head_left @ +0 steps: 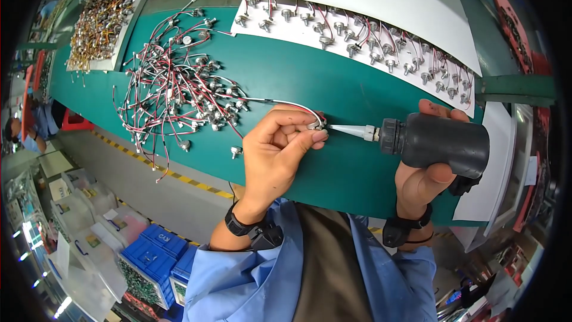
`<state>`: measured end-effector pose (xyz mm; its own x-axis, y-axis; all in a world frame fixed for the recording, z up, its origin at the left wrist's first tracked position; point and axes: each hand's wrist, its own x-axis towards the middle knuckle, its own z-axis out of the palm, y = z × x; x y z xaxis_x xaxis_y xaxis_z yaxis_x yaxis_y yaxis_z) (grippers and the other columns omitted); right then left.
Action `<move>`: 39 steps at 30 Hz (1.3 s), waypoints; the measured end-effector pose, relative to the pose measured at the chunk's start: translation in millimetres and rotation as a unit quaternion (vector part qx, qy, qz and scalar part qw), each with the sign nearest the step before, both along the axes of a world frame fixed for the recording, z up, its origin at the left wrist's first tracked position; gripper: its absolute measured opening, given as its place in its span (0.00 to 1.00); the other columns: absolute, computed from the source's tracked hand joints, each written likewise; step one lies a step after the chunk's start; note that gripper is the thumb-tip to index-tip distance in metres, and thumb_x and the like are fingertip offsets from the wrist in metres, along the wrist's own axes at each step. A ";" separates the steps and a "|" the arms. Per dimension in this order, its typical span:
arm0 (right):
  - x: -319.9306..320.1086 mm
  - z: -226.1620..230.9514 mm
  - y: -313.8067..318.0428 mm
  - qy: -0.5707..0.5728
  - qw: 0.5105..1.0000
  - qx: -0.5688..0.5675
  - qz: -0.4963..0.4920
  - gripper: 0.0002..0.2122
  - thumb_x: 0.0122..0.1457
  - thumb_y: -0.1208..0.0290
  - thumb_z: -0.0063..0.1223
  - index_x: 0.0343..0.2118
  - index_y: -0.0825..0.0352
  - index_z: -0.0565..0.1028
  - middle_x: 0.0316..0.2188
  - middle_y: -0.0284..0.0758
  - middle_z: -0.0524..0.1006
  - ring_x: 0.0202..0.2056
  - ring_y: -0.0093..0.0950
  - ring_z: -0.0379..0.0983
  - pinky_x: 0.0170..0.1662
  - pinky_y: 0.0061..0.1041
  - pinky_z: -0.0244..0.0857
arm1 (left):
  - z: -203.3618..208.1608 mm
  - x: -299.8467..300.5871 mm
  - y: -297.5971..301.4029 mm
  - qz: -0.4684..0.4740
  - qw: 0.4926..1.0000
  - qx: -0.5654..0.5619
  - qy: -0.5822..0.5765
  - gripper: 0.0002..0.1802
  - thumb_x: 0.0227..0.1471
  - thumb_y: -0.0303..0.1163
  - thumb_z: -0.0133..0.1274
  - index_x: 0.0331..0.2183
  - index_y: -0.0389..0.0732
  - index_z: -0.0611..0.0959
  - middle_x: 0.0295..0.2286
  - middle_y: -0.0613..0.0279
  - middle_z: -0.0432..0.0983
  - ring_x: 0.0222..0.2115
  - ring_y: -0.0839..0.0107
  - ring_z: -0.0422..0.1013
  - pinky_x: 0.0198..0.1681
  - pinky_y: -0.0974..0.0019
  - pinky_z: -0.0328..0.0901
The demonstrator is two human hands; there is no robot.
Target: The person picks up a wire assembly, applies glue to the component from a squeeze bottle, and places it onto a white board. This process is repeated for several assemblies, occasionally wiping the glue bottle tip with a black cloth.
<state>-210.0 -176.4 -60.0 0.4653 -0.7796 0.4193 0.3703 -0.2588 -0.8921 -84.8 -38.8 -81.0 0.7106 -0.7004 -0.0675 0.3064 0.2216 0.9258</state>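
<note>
Between the thumb and fingers of my left hand (271,152) is pinched a small metal potentiometer (317,123). Its red, white and black wires (277,101) arc away to the left over the knuckles. My right hand (417,185) is wrapped round a black squeeze bottle (447,142), which lies on its side in the air. The bottle's pale tapered nozzle (351,130) points left, its tip right by the potentiometer; whether they touch I cannot tell. To the left lies a tangled heap of wired potentiometers (179,89) on the green tabletop (286,71).
Along the far right, wired potentiometers (351,49) stand in rows on white sheets (369,0). A tray of small parts (110,15) sits at the far left. Blue bins (155,253) and clear boxes stand lower left, off the table. Another person (44,122) is at the left edge.
</note>
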 end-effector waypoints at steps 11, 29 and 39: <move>3.5 -4.8 2.2 -0.014 0.999 -0.017 0.032 0.37 0.41 0.43 0.51 0.47 0.69 0.57 0.40 0.42 0.67 0.43 0.33 0.64 0.44 0.26 0.60 | -0.1 1.2 -0.4 -0.006 1.000 0.008 -0.010 0.08 0.42 0.13 0.49 0.30 0.29 0.72 0.31 0.56 0.70 0.24 0.78 0.69 0.26 0.81 0.64; 2.1 -5.0 0.2 -0.008 0.999 -0.039 0.036 0.37 0.41 0.43 0.50 0.47 0.68 0.57 0.39 0.43 0.67 0.43 0.32 0.65 0.43 0.25 0.60 | 0.8 2.7 2.2 -0.018 1.000 -0.002 0.001 0.08 0.42 0.14 0.48 0.30 0.28 0.71 0.31 0.54 0.71 0.26 0.76 0.70 0.28 0.79 0.65; 3.1 -4.9 1.4 -0.013 0.999 -0.024 0.023 0.37 0.41 0.44 0.51 0.47 0.68 0.57 0.40 0.39 0.66 0.44 0.34 0.64 0.44 0.27 0.60 | -1.5 3.5 2.4 -0.026 0.999 -0.024 0.008 0.07 0.43 0.13 0.47 0.30 0.29 0.71 0.33 0.51 0.71 0.28 0.73 0.71 0.33 0.75 0.67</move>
